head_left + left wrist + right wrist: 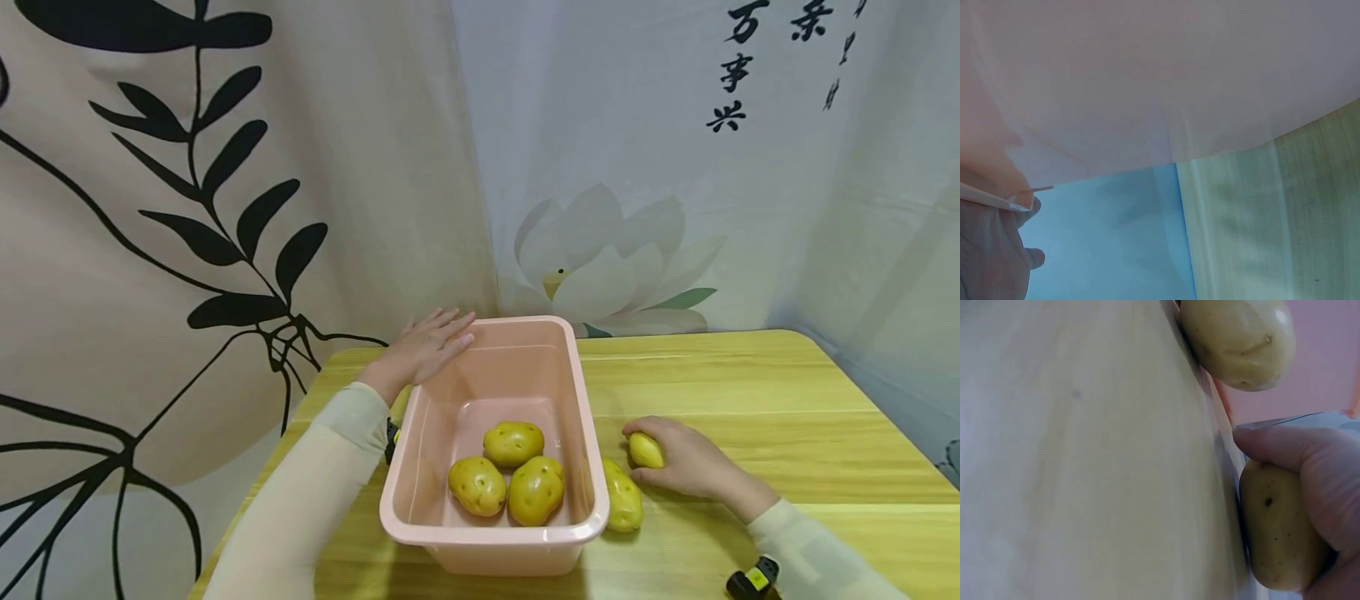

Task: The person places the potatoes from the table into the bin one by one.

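The left hand (423,354) rests, fingers extended, on the far left corner of the pink bin (495,534). To the right of that hand and nearer the person, three potatoes (513,443) sit together inside the bin. Next, between the bin and the right hand (686,462), a loose potato (624,498) lies on the surface (750,392). The right hand grasps a smaller-looking potato (648,451), thumb and fingers curled round it. Behind this hand, a black device (752,577) sits at the sleeve (813,546).
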Available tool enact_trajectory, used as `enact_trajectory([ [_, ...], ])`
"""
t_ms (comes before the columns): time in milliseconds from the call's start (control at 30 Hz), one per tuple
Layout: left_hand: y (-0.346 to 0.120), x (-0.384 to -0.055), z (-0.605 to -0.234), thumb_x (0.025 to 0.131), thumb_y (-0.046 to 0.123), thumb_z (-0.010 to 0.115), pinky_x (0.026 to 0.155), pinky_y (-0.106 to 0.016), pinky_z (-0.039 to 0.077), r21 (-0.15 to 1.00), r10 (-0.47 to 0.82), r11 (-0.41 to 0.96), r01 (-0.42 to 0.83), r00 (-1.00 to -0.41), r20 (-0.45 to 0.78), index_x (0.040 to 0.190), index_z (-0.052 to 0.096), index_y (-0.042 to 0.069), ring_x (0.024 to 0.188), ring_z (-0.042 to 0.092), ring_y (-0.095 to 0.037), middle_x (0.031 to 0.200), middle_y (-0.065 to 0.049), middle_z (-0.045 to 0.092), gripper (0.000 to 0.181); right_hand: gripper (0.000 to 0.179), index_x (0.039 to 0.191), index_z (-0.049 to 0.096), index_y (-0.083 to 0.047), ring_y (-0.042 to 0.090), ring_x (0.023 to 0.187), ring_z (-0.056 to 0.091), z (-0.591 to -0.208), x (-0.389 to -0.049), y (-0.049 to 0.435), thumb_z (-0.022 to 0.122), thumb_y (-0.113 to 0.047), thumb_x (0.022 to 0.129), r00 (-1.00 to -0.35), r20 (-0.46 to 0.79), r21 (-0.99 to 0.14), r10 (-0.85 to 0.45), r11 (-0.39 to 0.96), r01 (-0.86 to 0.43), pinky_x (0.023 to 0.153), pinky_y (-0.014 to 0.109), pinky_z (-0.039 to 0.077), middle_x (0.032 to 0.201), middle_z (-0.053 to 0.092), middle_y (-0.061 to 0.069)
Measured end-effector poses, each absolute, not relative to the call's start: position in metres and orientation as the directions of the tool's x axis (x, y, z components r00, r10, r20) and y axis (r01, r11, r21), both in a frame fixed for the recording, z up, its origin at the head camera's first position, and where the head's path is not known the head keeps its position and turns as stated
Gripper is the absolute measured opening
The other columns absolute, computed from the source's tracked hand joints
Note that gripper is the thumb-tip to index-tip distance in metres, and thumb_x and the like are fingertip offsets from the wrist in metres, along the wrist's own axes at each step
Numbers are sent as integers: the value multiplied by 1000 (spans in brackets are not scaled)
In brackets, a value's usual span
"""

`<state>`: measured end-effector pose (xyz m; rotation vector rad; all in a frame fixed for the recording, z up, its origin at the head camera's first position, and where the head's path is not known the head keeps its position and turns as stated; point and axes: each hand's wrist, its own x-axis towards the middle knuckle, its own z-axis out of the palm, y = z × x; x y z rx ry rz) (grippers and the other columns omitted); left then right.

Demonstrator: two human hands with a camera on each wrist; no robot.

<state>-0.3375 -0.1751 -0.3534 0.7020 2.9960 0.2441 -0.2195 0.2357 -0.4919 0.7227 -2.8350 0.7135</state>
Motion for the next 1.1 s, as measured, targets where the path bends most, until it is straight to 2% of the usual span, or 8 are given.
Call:
enact_trajectory([
  [467, -176, -338, -354, 93, 71, 11, 113, -59, 2, 170, 452, 880, 444, -892, -13, 154, 16, 38, 147, 6, -31, 161, -1, 13, 69, 54, 127, 60, -18, 27, 112, 57, -491, -224, 240, 79, -30, 78, -891, 199, -440, -408, 775, -453, 89, 48, 47, 124, 61, 3],
  [1100, -176, -339, -355, 94, 70, 13, 114, -58, 2, 171, 459, 876, 450, -889, -10, 153, 17, 38, 147, 6, -31, 160, -2, 14, 68, 46, 125, 61, -22, 23, 113, 57, -490, -224, 244, 76, -31, 82, -854, 241, -465, -460, 718, -518, 92, 48, 47, 122, 61, -2],
])
